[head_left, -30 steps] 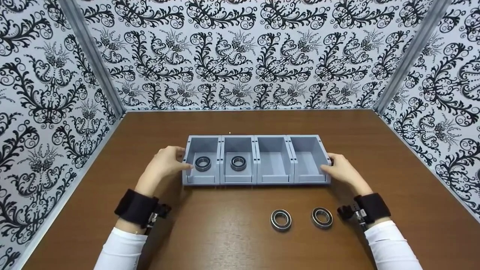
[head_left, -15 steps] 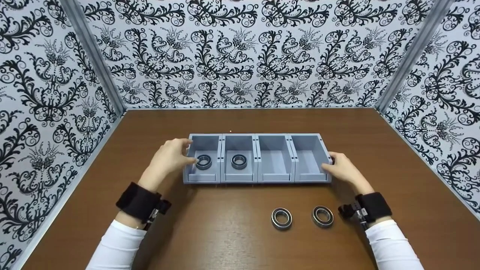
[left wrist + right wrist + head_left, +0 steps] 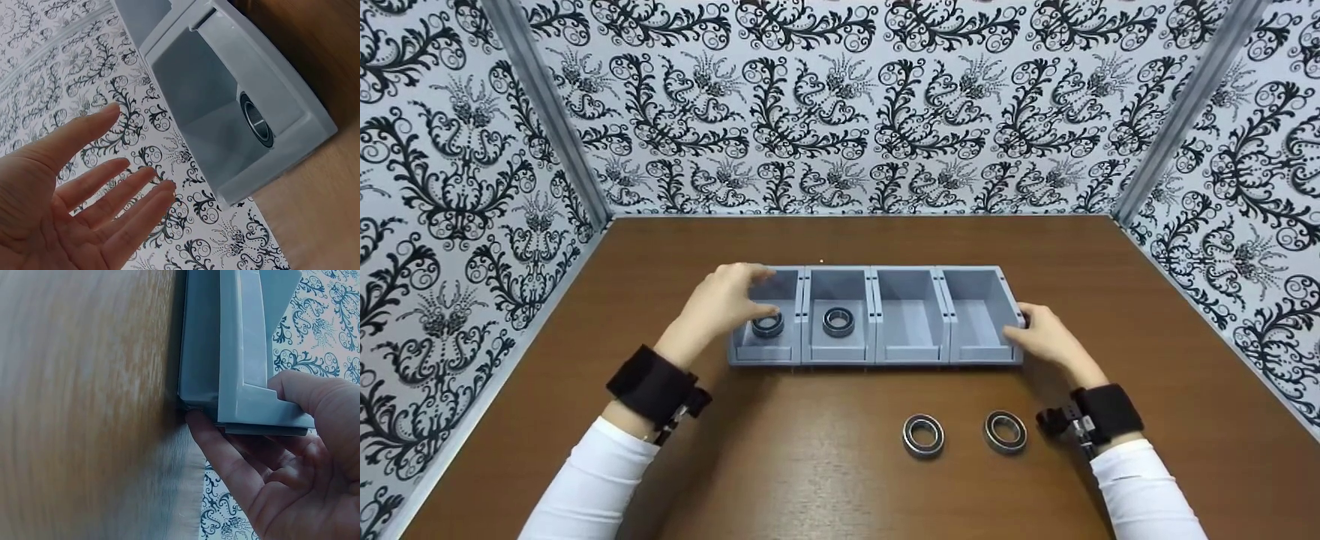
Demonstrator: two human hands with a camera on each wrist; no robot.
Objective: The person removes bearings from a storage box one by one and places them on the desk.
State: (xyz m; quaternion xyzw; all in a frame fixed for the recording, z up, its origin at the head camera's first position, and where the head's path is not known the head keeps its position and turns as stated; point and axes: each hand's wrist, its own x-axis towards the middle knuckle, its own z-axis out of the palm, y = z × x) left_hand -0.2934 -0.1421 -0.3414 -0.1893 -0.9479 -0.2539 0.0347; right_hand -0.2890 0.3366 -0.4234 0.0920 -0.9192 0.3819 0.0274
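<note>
A row of joined grey bins (image 3: 911,356) stands on the table. One bearing (image 3: 767,324) lies in the leftmost bin, and another bearing (image 3: 838,322) in the bin beside it; the two right bins hold nothing. My left hand (image 3: 725,301) hovers over the leftmost bin, thumb and fingers spread with nothing between them. In the left wrist view that hand (image 3: 95,202) is apart from the bin wall. At the row's right end my right hand (image 3: 1041,337) grips the side wall, thumb inside; the right wrist view shows its fingers (image 3: 225,453) on the wall's outer side.
Two more bearings lie on the brown table (image 3: 810,465) in front of the row: a bearing (image 3: 923,436) below the third bin and a bearing (image 3: 1005,432) close to the right wrist. Patterned walls (image 3: 840,112) enclose the table at the back and sides.
My left hand has let go of the row's left end and moved up and right over the leftmost bin. My right hand keeps its hold on the right end.
</note>
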